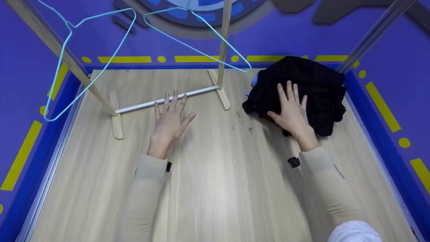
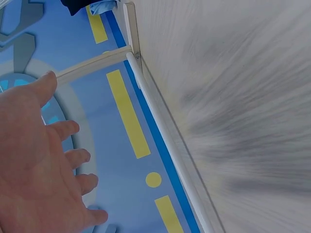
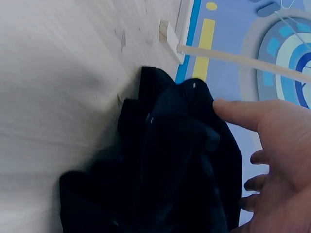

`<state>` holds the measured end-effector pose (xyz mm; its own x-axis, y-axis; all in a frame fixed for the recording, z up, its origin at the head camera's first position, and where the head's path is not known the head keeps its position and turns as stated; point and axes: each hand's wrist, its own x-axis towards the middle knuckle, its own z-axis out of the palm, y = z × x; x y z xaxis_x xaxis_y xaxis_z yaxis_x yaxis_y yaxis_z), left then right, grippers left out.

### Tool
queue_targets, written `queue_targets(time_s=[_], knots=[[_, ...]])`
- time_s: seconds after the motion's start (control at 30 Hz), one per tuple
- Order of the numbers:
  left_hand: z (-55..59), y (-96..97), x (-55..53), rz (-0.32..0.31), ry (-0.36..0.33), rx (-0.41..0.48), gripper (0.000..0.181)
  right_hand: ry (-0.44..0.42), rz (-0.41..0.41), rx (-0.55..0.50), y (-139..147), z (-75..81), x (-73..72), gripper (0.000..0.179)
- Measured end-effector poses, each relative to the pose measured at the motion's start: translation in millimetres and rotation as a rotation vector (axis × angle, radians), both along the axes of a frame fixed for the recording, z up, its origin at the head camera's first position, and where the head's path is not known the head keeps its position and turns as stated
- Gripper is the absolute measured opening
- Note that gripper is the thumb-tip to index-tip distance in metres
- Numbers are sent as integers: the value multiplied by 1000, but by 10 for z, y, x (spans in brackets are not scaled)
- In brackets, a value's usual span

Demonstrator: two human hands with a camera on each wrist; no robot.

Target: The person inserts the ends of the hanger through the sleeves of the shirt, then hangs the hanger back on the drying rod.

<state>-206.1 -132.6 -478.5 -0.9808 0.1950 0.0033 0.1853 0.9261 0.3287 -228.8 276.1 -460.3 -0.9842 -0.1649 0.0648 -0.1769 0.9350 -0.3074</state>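
In the head view, my left hand (image 1: 169, 122) is spread palm down, its fingertips overlapping the white rod (image 1: 134, 107) low on a wooden rack. The left wrist view has the hand (image 2: 43, 160) with fingers apart, nothing held, and the rod (image 2: 162, 131) beside it. My right hand (image 1: 292, 114), fingers extended, lies over a bunched black garment (image 1: 320, 87) at the right back. From the right wrist, the thumb overlaps the edge of the black cloth (image 3: 170, 160); the other fingers are partly hidden behind it. A bit of light blue cloth (image 1: 254, 79) peeks out at its left.
Two light blue wire hangers, a left one (image 1: 70, 26) and a right one (image 1: 190, 8), hang above the rod. Wooden posts (image 1: 221, 60) stand on flat feet (image 1: 117, 129). Blue walls with yellow dashes (image 1: 124, 59) border the wood-grain tabletop (image 1: 218, 185); a metal pole (image 1: 373, 37) rises at the right corner.
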Motion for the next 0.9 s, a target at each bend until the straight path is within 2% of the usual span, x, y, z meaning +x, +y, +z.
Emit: queue_targets(time_s=[0.3,0.43,0.57,0.73,0.83,0.9], knots=[[-5,7,13,5,-36,30,77,83,-65,6,201,85,-153,113],[-7,9,25,6,-45,37,75,70,-122,46,324,114,-244,117],[-32,1,24,2,-51,32,75,18,-163,74,442,124,-326,118],[-41,-9,18,0,-62,23,74,-59,-214,99,542,104,-384,109],[-48,-12,10,-1,-65,24,74,-62,-232,122,579,80,-395,96],[-54,-15,4,-1,-68,24,74,-36,-235,132,605,54,-400,84]])
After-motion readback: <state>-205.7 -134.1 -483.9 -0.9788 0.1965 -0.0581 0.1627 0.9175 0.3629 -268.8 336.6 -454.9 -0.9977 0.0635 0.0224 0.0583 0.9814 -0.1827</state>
